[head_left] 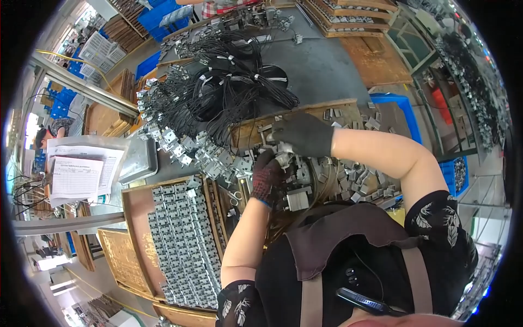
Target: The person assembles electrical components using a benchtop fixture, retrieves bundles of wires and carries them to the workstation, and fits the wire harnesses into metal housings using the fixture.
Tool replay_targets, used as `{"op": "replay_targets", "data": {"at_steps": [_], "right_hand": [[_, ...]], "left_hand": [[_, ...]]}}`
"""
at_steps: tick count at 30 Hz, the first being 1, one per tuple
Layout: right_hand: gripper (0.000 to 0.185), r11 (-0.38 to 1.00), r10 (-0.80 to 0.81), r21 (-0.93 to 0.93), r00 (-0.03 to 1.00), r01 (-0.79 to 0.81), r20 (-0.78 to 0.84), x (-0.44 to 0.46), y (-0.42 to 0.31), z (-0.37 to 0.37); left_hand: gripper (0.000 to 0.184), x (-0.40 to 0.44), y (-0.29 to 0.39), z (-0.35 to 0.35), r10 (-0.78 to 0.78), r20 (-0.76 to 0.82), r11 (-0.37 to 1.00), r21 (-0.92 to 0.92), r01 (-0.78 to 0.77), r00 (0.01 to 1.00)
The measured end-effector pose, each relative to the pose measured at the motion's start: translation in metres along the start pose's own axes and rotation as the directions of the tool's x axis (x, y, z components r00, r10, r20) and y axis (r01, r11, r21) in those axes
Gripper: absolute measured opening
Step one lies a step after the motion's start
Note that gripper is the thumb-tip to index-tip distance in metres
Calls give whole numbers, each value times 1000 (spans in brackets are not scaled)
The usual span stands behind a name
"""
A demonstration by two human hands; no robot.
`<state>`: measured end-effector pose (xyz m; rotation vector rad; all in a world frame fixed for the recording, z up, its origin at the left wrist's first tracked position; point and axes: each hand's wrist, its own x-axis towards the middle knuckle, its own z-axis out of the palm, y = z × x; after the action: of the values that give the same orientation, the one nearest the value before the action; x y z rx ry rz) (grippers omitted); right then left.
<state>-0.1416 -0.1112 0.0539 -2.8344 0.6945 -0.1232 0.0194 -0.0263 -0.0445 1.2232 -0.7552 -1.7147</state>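
Nearest the camera: the wearer's dark brown apron (348,231) with its tan straps, over a black leaf-print shirt, lower centre to lower right of the frame. A dark handheld-like device (362,300) lies against the chest (bottom edge, partly cut by the view).

Both forearms reach up to the middle of the frame. Left hand (267,177): red-and-black glove, fingers bent, pointing up. Right hand (302,136): dark grey glove, back of the hand up, fingers reaching toward the left one. The two nearly meet around a small metal piece (284,157) at the centre of the frame. Grip: both sets of fingers are curled in close to it, but gloves hide the contact; cannot tell which hand pinches it, or whether either does.

Just below the hands, a pale metal block (298,200); to its left, scissors (235,198). Right of centre, loose metal pieces (357,182) lie scattered. Above the hands, upper centre, a heap of black cables (239,90), tied in bundles with white bands; metal connectors (177,146) spread along its left side.

Lower left of centre, a wooden tray (136,218) holds close rows of metal brackets (182,245). Farther left, printed sheets (76,177) (text too small to read). Upper right, stacked wooden trays (357,32).
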Motion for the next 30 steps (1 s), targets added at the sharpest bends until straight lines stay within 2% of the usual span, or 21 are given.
{"op": "replay_targets", "data": {"at_steps": [1, 2, 3, 4, 5, 6, 7, 8, 9, 10, 11, 12, 13, 17, 19, 22, 23, 25, 26, 28, 30], "right_hand": [[38, 1000, 3, -13, 998, -4, -63, -7, 3, -2], [36, 1000, 11, -23, 992, -14, -128, -14, 3, -3], [36, 1000, 20, -21, 991, -23, -136, -19, 1, 2], [36, 999, 34, 38, 999, -32, -37, -25, 0, 13], [36, 995, 41, 93, 997, -47, 62, -29, -2, 23], [35, 995, 66, 72, 998, -65, -13, -30, -9, 29], [35, 995, 68, 68, 997, -67, -19, -32, -8, 31], [35, 994, 68, 87, 998, -68, 0, -35, -7, 32], [36, 992, 66, 108, 998, -68, 20, -36, -6, 33], [36, 992, 63, 110, 998, -65, 19, -38, -2, 38], [36, 994, 24, 102, 1000, -22, -11, -41, 4, 45], [36, 996, -16, 91, 999, 20, -40, -43, 10, 51], [34, 998, -30, 52, 1000, 31, -8, -45, 12, 52], [30, 998, 17, 54, 998, -20, 65, -35, -3, 56], [30, 987, 158, -27, 912, -160, 380, -19, -15, 41], [22, 984, 178, -82, 898, -158, 403, -7, -15, 65], [22, 984, 177, -77, 896, -160, 406, -10, -11, 70], [21, 984, 172, 26, 979, -176, 112, -19, -3, 72], [21, 983, 175, 32, 977, -180, 121, -22, 1, 74], [24, 977, 211, 42, 977, -209, -43, -26, 3, 69], [25, 963, 268, 47, 963, -266, -35, -28, -2, 70]], "left_hand": [[37, -11, 14, 8, -135, -33, 973, -192, 127, 990], [37, -12, 8, 7, -135, -33, 974, -186, 127, 990], [36, -11, -4, 5, -11, -8, 984, -178, 9, 1000], [35, -12, -7, 8, 114, 23, 979, -173, -108, 993], [35, -10, -7, 10, 115, 37, 981, -164, -107, 993], [38, -8, -3, 14, -16, 24, 988, -154, 20, 1000], [42, -8, -1, 17, -146, 5, 978, -150, 145, 989], [42, -1, -11, 13, -141, 5, 979, -148, 140, 990], [45, 4, -15, 12, -17, 61, 997, 82, 12, 998], [49, 6, -20, 8, 87, 142, 945, 300, -127, 986], [49, 3, -28, 2, 84, 139, 945, 302, -123, 987], [52, -18, -3, 12, 149, 94, 815, 551, -177, 984], [56, -29, 10, 17, 224, 71, 620, 759, -199, 972], [61, -17, -18, 5, 248, 10, 701, 688, -186, 969], [62, -24, -1, 12, 232, 24, 531, 835, -148, 972], [58, -2, -19, 2, 325, 99, 514, 816, -263, 941], [58, 2, -26, -1, 318, 97, 516, 816, -259, 943], [49, 2, -20, 4, 319, 20, 468, 866, -176, 948], [49, 7, -24, 2, 308, 19, 474, 864, -171, 951], [49, 20, -38, -3, 381, 39, 507, 826, -245, 924], [46, 36, -50, -13, 329, 63, 546, 802, -244, 942]]}}
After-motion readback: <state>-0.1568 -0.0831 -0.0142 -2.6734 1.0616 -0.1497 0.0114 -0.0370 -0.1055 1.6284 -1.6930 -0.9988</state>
